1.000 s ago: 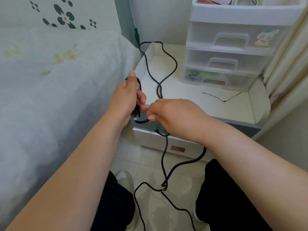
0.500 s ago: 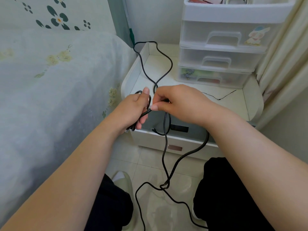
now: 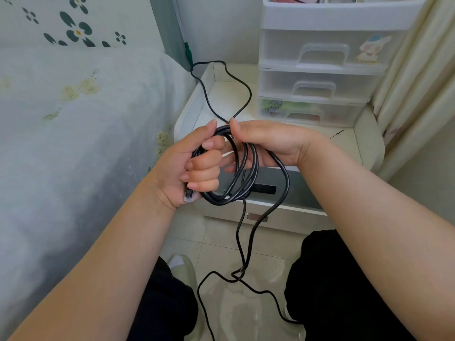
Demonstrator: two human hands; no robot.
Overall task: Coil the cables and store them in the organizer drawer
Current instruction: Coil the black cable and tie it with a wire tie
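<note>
The left hand was curled into a fist around several loops of the black cable, with a small clear plug poking out under its little finger; the right hand, just at its three o'clock, pinched the top of the same coil between thumb and fingers, thumb tips of both hands nearly touching. From the coil, two strands hung toward six o'clock, crossed in a loose tangle between the knees and ran on over the pale tiled floor; another strand rose toward twelve o'clock, snaking across the white nightstand and over its raised back edge. At one o'clock on that nightstand stood the clear plastic organizer, three drawers all shut, stickers on two fronts, an open tray on top; a thin dark wire lay near its foot. The nightstand's own drawer stood open below the hands, partly hidden by the coil. A bed with a pale floral cover filled nine o'clock; cream curtains hung at three o'clock.
</note>
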